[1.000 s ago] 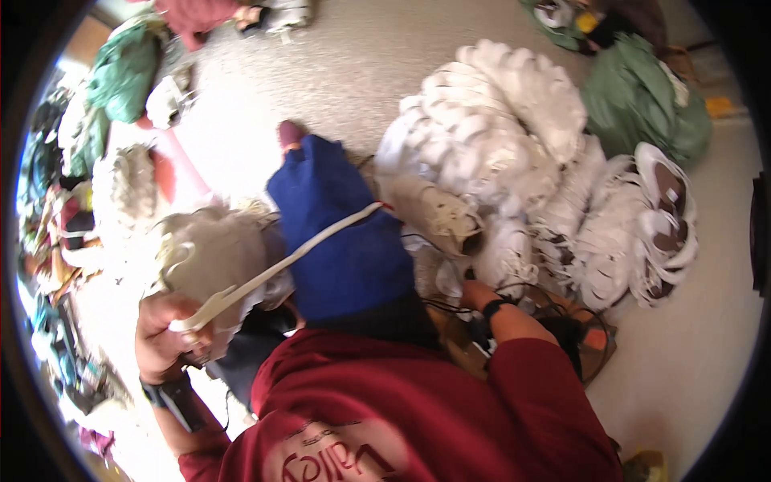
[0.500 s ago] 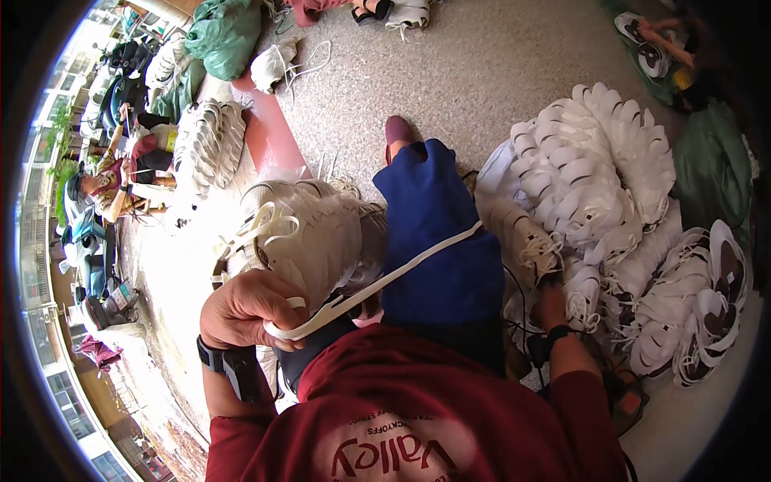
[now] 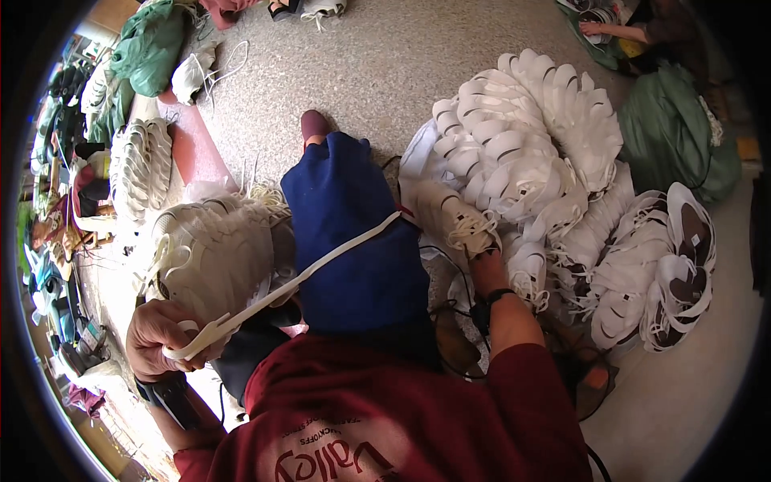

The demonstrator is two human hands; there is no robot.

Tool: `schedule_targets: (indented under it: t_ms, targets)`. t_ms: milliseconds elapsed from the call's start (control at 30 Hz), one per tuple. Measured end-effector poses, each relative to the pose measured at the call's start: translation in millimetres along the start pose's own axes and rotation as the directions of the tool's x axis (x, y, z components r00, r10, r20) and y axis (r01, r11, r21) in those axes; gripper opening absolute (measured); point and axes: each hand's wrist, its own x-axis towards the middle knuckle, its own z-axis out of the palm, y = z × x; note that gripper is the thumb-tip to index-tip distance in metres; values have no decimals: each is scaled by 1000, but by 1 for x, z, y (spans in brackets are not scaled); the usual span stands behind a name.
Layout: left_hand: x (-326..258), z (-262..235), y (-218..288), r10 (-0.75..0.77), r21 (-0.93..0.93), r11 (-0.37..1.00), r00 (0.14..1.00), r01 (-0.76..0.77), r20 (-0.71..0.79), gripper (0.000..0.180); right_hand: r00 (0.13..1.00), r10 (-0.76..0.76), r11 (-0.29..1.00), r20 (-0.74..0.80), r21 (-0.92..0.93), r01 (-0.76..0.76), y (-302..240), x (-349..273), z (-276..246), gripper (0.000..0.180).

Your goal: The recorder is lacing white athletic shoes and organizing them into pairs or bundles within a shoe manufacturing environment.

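Here — left hand point(image 3: 163, 333) grips 1 white strap point(image 3: 321, 263).

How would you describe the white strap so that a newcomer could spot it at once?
Find the big blue cloth over the person's leg, beyond the dark red shirt. A white strap slants across it, its near end in the left hand. Unlike the rounded white shoes heaped alongside, it is one long, narrow band.

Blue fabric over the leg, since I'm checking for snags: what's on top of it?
A long, flat white strip crosses the blue fabric; the cloth beneath that strip is hidden.
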Motion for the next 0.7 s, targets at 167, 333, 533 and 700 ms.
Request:
schedule_targets:
  t_ms: [167,333,533,700]
  targets:
    - [0,1,-9,81,77,994,997,-79,-18,32,970,-24,1000,-243,-9,22,6,4,-6,29]
    - [0,0,1,43,172,983,992,-64,121,29,999,44,975,-17,217,-40,9,14,-80,17]
    - [-1,11,16,87,608,770,976,-193,200,23,981,190,751,23,641,-160,24,8,-162,23]
    - [-18,9,10,126,478,865,989,-149,79,26,977,213,-257,7,965,49,2,-28,-288,30]
